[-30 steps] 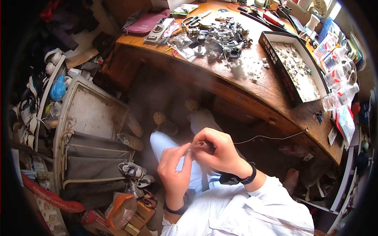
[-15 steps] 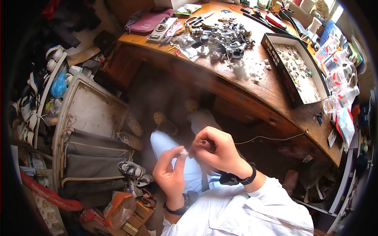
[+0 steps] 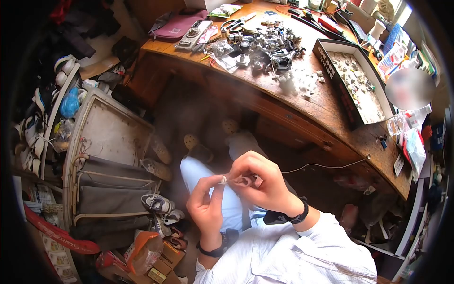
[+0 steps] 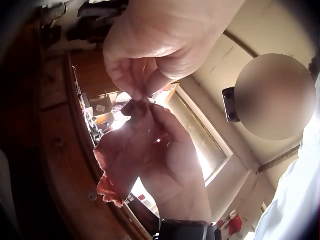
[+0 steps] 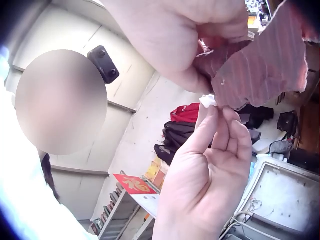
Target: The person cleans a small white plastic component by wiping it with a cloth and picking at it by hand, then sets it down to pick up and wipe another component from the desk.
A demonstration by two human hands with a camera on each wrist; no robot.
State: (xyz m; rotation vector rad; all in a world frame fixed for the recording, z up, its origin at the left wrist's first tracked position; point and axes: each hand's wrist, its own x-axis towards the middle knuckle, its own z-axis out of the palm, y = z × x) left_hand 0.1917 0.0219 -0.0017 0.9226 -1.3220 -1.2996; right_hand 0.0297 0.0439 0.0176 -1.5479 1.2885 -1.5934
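Between its thumb and fingertips the left hand [image 3: 206, 208] pinches a small white piece [image 3: 223, 180], seen closer in the right wrist view as a white piece [image 5: 208, 101]. The right hand [image 3: 265, 184] grips a crumpled reddish striped cloth [image 5: 262, 67], whose frayed edge hangs past the fingers. Both hands meet over the person's lap, fingertips nearly together, with the cloth against the white piece. In the left wrist view the cloth [image 4: 120, 160] spreads beside the lower hand, and fingers partly hide the white piece.
A wooden desk [image 3: 302, 106] carries a heap of small metal parts [image 3: 279, 49], white bits [image 3: 302, 85], scissors [image 3: 239, 22] and a shallow black-edged box [image 3: 338, 83] of small pieces. Left of the legs stand a folded metal-framed chair [image 3: 113, 184] and shoes [image 3: 158, 203].
The left hand, apart from the right half a second ago with the white piece in its fingertips, is now closer to it. The right hand's cloth has shifted toward the white piece.
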